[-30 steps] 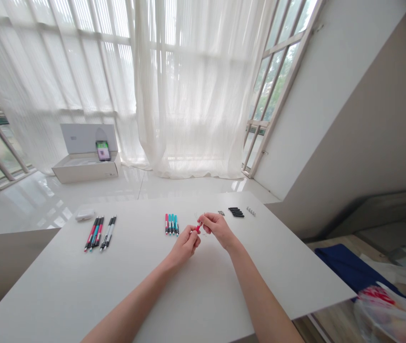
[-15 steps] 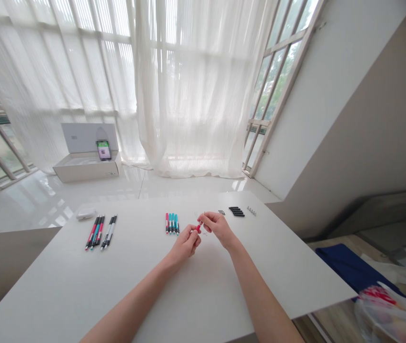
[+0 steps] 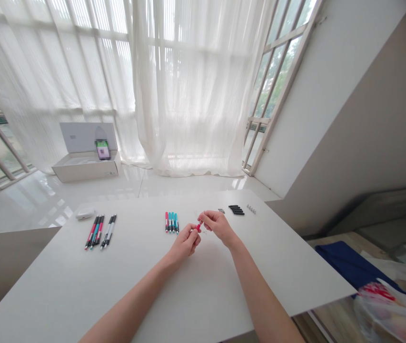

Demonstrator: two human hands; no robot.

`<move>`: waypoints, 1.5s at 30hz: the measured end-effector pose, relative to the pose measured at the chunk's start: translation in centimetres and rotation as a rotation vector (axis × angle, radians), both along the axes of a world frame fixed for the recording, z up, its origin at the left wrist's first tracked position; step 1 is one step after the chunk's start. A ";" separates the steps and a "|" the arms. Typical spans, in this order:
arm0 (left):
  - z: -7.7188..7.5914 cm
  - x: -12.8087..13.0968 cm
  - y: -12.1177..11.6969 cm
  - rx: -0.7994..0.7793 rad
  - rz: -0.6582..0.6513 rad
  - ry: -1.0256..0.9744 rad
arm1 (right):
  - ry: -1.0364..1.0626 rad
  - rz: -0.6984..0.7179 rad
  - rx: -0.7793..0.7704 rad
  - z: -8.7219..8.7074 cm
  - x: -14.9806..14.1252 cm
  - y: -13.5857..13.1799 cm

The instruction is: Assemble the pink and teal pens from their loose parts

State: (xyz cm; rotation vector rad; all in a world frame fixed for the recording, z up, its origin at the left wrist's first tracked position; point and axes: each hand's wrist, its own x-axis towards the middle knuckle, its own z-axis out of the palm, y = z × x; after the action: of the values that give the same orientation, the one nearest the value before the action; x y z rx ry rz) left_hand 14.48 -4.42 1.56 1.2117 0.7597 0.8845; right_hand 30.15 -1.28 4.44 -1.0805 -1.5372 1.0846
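Over the middle of the white table, my left hand (image 3: pixel 186 241) is closed around a pinkish-red pen barrel (image 3: pixel 198 227). My right hand (image 3: pixel 218 226) is pinched at the barrel's upper end, on a thin piece too small to name. Just left of the hands lies a row of pink and teal pen barrels (image 3: pixel 172 222). Some thin pale parts lie around the fingertips, partly hidden by them. Beyond my right hand are small dark metallic pieces (image 3: pixel 221 210), several black sleeves (image 3: pixel 236 210) and a row of small grey tips (image 3: pixel 251 209).
Whole pens with black grips (image 3: pixel 95 232) lie at the table's left, beside paler pens (image 3: pixel 109 232). A white rounded case (image 3: pixel 85 214) is behind them. On the ledge stands an open white box (image 3: pixel 84 172). A plastic bag (image 3: pixel 390 309) sits below the table's right edge.
Both hands stay together at the same spot, with the right fingers shifting very slightly at the barrel's end. The view has moved a little.
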 end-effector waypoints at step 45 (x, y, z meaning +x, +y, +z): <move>1.0 -0.2 0.0 -0.063 0.053 -0.025 | 0.123 -0.047 -0.044 -0.2 -1.1 -0.1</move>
State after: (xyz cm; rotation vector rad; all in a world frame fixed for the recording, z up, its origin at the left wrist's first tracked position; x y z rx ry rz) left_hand 14.30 -4.42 2.56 1.1279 0.7971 0.9116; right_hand 29.09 -1.40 4.24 -1.0550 -1.3905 1.1359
